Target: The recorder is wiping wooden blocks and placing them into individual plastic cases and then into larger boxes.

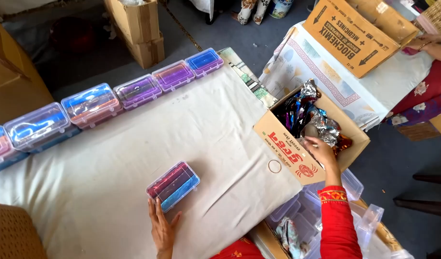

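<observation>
Left hand: the left hand (162, 229) lies flat and open on the white cloth (134, 144) near the desk's near edge, fingers stretched out, fingertips touching the near end of a small clear plastic box (173, 185); it grips nothing.
Plastic box: lidded, with pink, purple and blue contents showing through; it sits on the cloth close to the near edge, about midway along it, tilted diagonally.
Right hand: the right hand (321, 151), in a red sleeve (338, 220), reaches into an open cardboard carton (283, 144) at the desk's right edge; the fingers curl loosely over shiny foil packets (311, 117), and I cannot tell whether they have closed on one.
Carton: flaps open, filled with crinkled silver, blue and brown packets.
Row of boxes: six more clear lidded boxes (90, 104) stand side by side along the far edge, from the left corner toward the middle.
Beside the person: empty clear boxes (297, 216) lie stacked below the carton, off the near right corner.
Beyond: a larger brown carton (355, 33) rests on a patterned cloth, where another person's hand (434, 45) touches it.
</observation>
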